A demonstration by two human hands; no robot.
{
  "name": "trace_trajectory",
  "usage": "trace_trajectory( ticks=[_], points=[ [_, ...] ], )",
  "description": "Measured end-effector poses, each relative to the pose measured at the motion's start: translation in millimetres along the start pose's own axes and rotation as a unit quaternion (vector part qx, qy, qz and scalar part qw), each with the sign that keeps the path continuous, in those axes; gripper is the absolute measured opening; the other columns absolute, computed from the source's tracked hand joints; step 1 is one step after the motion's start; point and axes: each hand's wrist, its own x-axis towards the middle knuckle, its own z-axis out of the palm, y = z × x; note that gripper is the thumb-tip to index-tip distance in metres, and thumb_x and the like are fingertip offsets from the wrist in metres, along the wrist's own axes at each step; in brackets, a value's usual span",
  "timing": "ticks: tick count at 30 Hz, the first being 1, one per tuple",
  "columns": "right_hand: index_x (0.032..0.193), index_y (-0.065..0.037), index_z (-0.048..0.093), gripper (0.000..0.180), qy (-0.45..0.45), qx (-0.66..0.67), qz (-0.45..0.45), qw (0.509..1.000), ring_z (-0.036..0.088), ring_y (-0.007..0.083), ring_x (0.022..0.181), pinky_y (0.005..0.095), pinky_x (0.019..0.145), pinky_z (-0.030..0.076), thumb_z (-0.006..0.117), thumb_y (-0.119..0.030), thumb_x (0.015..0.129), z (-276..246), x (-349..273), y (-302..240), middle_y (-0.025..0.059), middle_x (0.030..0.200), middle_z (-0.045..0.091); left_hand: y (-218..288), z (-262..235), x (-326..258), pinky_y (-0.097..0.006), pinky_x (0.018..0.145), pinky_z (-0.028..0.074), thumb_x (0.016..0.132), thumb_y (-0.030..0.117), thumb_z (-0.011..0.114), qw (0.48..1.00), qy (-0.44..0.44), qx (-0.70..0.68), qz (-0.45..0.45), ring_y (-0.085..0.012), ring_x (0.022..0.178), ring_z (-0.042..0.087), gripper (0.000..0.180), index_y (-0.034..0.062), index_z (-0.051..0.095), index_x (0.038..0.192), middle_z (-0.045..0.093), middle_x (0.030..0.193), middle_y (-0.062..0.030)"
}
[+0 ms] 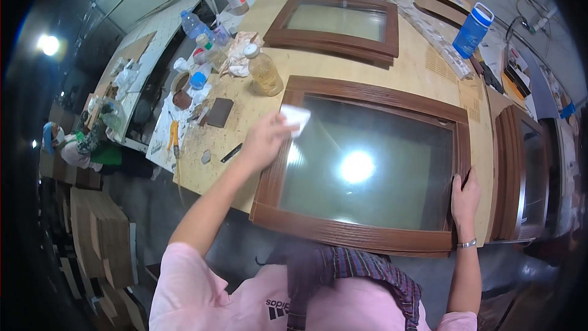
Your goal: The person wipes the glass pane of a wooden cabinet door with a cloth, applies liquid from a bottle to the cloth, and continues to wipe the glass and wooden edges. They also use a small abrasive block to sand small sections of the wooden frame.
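I saw my left hand (264, 138) reaching out over the near left corner of the big window (367, 162), a brown wooden frame with a glass pane lying flat on the worktop (422, 67). Its grip was closed around a white cloth (296, 116), pressed against the glass just inside the frame's far left corner. My right hand (465, 199) rested on the right side of the same frame, near its near corner, fingers laid over the wood and thumb along the edge; that grip was a loose, narrow hold on the frame rail. A bright lamp reflection sat in the middle of the pane.

Farther away on the worktop lay a second window frame (337, 21), well apart from the first. A bottle of yellowish liquid (263, 70) stood just beside the big frame's far left corner. A blue bottle (473, 29) stood at the far right. Another frame (520, 171) leaned close to the right of the big one.
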Motion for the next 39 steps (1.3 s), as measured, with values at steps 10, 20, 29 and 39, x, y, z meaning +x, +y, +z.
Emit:
trace_trajectory(
  ticks=[10, 20, 29, 39],
  points=[
    [0.135, 0.015, 0.045, 0.053, -0.010, 0.019, 0.029, 0.999, 0.057, 0.0471, 0.116, 0.0451, 0.102, 0.044, 0.057, -0.015, 0.093, 2.1, -1.2, -0.8, 0.0346, 0.123, 0.059, 74.5, -31.3, -51.6, -0.033, 0.073, 0.052, 0.077, -0.002, 0.069, 0.983, -0.137, -0.095, -0.078, -0.0239, 0.083, 0.065, 0.027, 0.0059, 0.077, 0.101, 0.063, 0.088, -0.0100],
    [0.136, 0.004, 0.052, 0.051, 0.008, 0.229, -0.127, 0.965, 0.044, 0.0356, 0.134, 0.0433, 0.113, 0.033, 0.060, -0.016, 0.089, -17.6, -23.9, -35.1, 0.0226, 0.144, 0.047, 94.1, -49.6, -24.8, -0.033, 0.087, 0.053, 0.086, 0.006, 0.067, 0.971, 0.028, -0.201, -0.127, -0.0203, 0.094, 0.069, 0.017, 0.0008, 0.073, 0.101, 0.073, 0.098, -0.0121],
    [0.101, -0.008, 0.065, 0.043, -0.179, 0.124, -0.356, 0.909, 0.050, 0.0418, 0.125, 0.0604, 0.104, 0.036, 0.084, -0.021, 0.065, 9.8, -99.9, -151.7, 0.0194, 0.135, 0.052, -136.0, 1.6, -106.1, -0.042, 0.080, 0.053, 0.081, 0.004, 0.069, 0.927, 0.099, 0.163, -0.323, -0.0335, 0.089, 0.067, 0.020, 0.0031, 0.069, 0.101, 0.071, 0.095, -0.0156],
    [0.080, -0.003, 0.051, 0.015, -0.044, 0.560, 0.058, 0.825, 0.054, 0.0069, 0.075, 0.0231, 0.066, 0.044, 0.057, 0.000, 0.093, -19.6, -60.7, -153.3, 0.0031, 0.088, 0.063, -133.5, 1.4, -109.2, -0.040, 0.074, 0.052, 0.077, 0.002, 0.074, 0.892, 0.027, 0.048, -0.449, -0.0298, 0.084, 0.067, 0.020, 0.0046, 0.068, 0.096, 0.069, 0.089, -0.0122]
  ],
)
